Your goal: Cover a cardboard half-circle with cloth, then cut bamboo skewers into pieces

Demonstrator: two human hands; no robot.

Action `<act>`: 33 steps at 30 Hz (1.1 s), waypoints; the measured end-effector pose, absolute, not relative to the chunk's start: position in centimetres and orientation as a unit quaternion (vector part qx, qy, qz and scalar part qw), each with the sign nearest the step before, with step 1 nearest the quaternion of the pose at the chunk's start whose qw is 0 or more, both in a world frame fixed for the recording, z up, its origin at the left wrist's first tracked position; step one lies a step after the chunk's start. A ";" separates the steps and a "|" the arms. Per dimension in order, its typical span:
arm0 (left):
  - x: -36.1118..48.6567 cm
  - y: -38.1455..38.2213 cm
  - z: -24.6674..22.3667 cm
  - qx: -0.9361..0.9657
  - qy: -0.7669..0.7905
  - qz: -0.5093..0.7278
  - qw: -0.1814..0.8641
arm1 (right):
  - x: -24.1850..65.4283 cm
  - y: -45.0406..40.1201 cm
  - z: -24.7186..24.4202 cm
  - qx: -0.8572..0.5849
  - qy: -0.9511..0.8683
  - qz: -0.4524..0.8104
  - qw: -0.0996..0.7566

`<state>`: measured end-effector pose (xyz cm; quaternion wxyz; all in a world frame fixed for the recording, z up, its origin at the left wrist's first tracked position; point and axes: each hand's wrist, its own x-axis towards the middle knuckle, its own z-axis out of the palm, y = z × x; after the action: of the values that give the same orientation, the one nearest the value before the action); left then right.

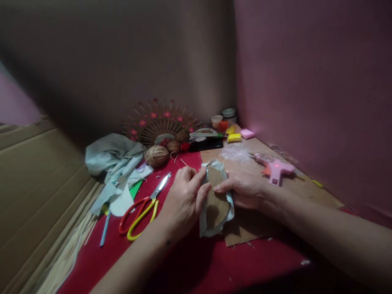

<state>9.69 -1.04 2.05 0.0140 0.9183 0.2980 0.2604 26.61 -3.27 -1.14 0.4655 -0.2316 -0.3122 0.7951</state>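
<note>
- The left hand [183, 200] is closed on the left edge of a small brown card piece [217, 200]. Its thumb and pointing finger are on that edge.
- The right hand [246, 188] is clamped on the right side of the same card piece. Its thumb is on top, and I cannot see all its other fingers.
- The card piece is up between the two hands. Pale blue cloth [211, 232] goes around its edges, all crinkly.
- Partly under the hands is a big flat brown board [245, 237], on a red table top [251, 269].
- Scissors [152, 199] lie just beside the left hand. One handle is red and one is yellow, and the blades are a little bit open.
- A pink glue gun [278, 169] lies on the board, past the right hand. A tiny red light shines on it.
- Near the glue gun is a see-through, whitish crinkly heap [235, 152].
- A yellow packet [234, 137] and a pink packet [247, 134] sit farther back, with a little cup [217, 121] and a jar [229, 116] behind them.
- A tan ball of yarn [157, 156] sits in front of a round fan shape [161, 116] with pink flowers.
- On the left there is a bunched grey-blue cloth [112, 153], a green piece [136, 188] and a blue stick [105, 229].
</note>
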 end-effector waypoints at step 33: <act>7.5 0.4 2.5 0.693 0.340 0.423 0.474 | 26.9 -3.6 -0.9 -0.228 -0.332 0.810 0.427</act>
<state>7.47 0.43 2.46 0.4740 0.6932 0.3404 0.4229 26.89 -3.58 -0.88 0.4268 -0.2280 -0.3316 0.8099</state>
